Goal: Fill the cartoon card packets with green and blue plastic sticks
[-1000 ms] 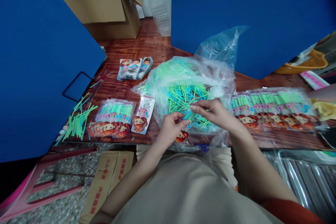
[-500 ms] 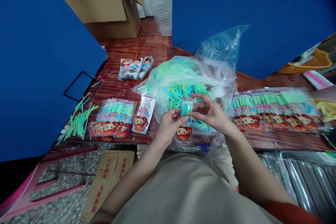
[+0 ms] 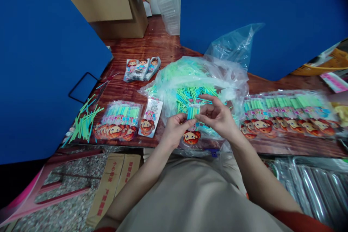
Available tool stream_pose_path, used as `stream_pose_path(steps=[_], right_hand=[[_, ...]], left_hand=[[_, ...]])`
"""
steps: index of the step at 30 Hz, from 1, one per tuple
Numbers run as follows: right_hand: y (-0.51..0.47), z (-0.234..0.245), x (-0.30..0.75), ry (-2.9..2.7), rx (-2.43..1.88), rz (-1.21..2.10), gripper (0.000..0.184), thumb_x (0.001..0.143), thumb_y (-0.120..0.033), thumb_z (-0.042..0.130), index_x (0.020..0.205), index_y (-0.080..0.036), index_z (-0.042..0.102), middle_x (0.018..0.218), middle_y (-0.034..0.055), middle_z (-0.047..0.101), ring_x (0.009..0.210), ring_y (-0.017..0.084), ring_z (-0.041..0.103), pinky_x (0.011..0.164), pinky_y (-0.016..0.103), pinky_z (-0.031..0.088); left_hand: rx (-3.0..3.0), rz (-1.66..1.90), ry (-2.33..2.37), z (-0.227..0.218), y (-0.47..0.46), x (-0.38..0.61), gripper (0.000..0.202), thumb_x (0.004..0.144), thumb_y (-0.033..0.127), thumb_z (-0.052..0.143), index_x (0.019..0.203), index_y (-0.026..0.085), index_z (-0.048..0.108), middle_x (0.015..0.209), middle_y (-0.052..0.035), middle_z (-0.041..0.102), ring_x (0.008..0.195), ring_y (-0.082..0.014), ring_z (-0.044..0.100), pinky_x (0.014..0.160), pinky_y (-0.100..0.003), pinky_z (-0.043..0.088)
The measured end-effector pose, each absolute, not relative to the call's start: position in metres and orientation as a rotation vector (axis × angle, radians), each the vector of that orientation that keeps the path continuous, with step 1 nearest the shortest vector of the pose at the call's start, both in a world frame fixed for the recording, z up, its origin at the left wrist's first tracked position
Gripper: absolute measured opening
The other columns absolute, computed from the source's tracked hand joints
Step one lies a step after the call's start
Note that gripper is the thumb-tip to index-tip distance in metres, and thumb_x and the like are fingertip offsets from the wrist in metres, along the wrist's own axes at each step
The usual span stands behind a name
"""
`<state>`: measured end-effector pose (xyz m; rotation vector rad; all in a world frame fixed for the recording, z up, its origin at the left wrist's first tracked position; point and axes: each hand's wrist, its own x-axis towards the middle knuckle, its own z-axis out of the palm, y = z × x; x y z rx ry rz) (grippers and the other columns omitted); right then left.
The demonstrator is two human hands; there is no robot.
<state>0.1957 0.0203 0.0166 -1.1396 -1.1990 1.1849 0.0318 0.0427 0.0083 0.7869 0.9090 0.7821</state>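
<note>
The left hand (image 3: 175,130) and right hand (image 3: 217,117) pinch a clear packet of green-blue sticks (image 3: 192,113) over a plastic bag of loose sticks (image 3: 190,96) on a varnished wooden table (image 3: 160,43); farther off, an open cardboard box (image 3: 108,11) stands between blue panels (image 3: 272,14).

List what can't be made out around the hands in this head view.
- Stick bundle: the left hand and right hand cover part of it, so the stick count can't be told.
- Small print on the card: too small to read.
- Cardboard box: the top edge and a solid blue area cut it off, so its full contents don't show.
- Yellow item: cut off by the right edge, kind unclear.
</note>
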Motion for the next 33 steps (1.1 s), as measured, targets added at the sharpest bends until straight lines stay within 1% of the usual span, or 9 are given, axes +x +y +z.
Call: stream_pose_path(steps=[4, 7, 10, 13, 16, 23, 25, 30, 33], right_hand=[[0.0182, 0.0156, 0.1965, -1.186, -1.139, 1.2, 0.062, 0.077, -0.028, 0.078, 0.131, -0.024, 0.048, 0.074, -0.0036, 0.061, 0.062, 0.012, 0.057, 0.055, 0.025, 0.045], [0.0171, 0.016, 0.1969, -1.177, -1.131, 1.185, 0.062, 0.076, -0.03, 0.078, 0.131, -0.025, 0.049, 0.075, -0.0036, 0.061, 0.061, 0.011, 0.057, 0.054, 0.024, 0.046], [0.0176, 0.0176, 0.1958, -1.171, -1.125, 1.176, 0.061, 0.075, -0.03, 0.079, 0.129, -0.027, 0.051, 0.075, -0.0043, 0.059, 0.061, 0.011, 0.056, 0.055, 0.024, 0.048], [0.0194, 0.0191, 0.1932, -1.149, -1.129, 1.145, 0.06, 0.073, -0.03, 0.08, 0.126, -0.028, 0.053, 0.075, -0.0041, 0.058, 0.063, 0.012, 0.057, 0.056, 0.026, 0.049], [0.0213, 0.0196, 0.1906, -1.153, -1.136, 1.117, 0.058, 0.072, -0.031, 0.08, 0.124, -0.029, 0.053, 0.074, -0.0041, 0.056, 0.061, 0.013, 0.055, 0.053, 0.027, 0.047], [0.0209, 0.0208, 0.1887, -1.215, -1.148, 1.104, 0.053, 0.075, -0.018, 0.072, 0.122, -0.028, 0.051, 0.071, -0.0066, 0.051, 0.057, 0.011, 0.051, 0.053, 0.025, 0.045], [0.0209, 0.0216, 0.1882, -1.222, -1.162, 1.09, 0.052, 0.074, -0.016, 0.071, 0.121, -0.028, 0.051, 0.071, -0.0071, 0.049, 0.057, 0.01, 0.051, 0.053, 0.025, 0.045], [0.0226, 0.0206, 0.1885, -1.188, -1.183, 1.068, 0.052, 0.075, -0.018, 0.072, 0.121, -0.027, 0.051, 0.069, -0.007, 0.049, 0.056, 0.011, 0.048, 0.052, 0.025, 0.044], [0.0226, 0.0187, 0.188, -1.16, -1.169, 1.091, 0.052, 0.074, -0.021, 0.074, 0.121, -0.027, 0.051, 0.069, -0.0067, 0.051, 0.056, 0.011, 0.048, 0.051, 0.025, 0.043]], left_hand=[[0.79, 0.792, 0.921, 0.0093, 0.0423, 0.0307, 0.039, 0.052, 0.037, 0.091, 0.077, 0.013, 0.072, 0.069, -0.0012, 0.069, 0.059, -0.0105, 0.056, 0.06, -0.024, 0.045], [0.826, 0.785, 0.937, 0.0127, 0.0414, 0.0294, 0.04, 0.055, 0.039, 0.089, 0.081, 0.013, 0.072, 0.069, 0.0001, 0.067, 0.058, -0.0099, 0.055, 0.06, -0.023, 0.045], [0.849, 0.794, 0.933, 0.0154, 0.0408, 0.0286, 0.037, 0.059, 0.04, 0.087, 0.076, 0.013, 0.069, 0.063, 0.003, 0.062, 0.056, -0.0081, 0.051, 0.057, -0.022, 0.042], [0.855, 0.805, 0.927, 0.0149, 0.0408, 0.0285, 0.037, 0.058, 0.041, 0.087, 0.069, 0.013, 0.065, 0.06, 0.0047, 0.057, 0.055, -0.0072, 0.049, 0.056, -0.02, 0.039], [0.857, 0.804, 0.933, 0.0125, 0.0415, 0.0283, 0.038, 0.057, 0.041, 0.088, 0.067, 0.013, 0.064, 0.06, 0.0048, 0.056, 0.057, -0.0077, 0.048, 0.057, -0.021, 0.038], [0.905, 0.795, 0.927, 0.0099, 0.0417, 0.0272, 0.035, 0.058, 0.039, 0.088, 0.065, 0.013, 0.065, 0.061, 0.0045, 0.057, 0.059, -0.0075, 0.047, 0.059, -0.021, 0.035], [0.882, 0.786, 0.915, 0.0097, 0.0414, 0.0279, 0.034, 0.058, 0.038, 0.088, 0.066, 0.013, 0.067, 0.062, 0.0037, 0.059, 0.06, -0.0082, 0.049, 0.06, -0.022, 0.037], [0.788, 0.838, 0.9, 0.0075, 0.0428, 0.029, 0.035, 0.058, 0.038, 0.089, 0.079, 0.015, 0.073, 0.072, 0.0005, 0.068, 0.066, -0.0109, 0.057, 0.067, -0.024, 0.043], [0.789, 0.848, 0.9, 0.0068, 0.045, 0.0277, 0.034, 0.058, 0.037, 0.089, 0.078, 0.015, 0.073, 0.073, 0.0, 0.069, 0.065, -0.0105, 0.057, 0.066, -0.024, 0.043]])
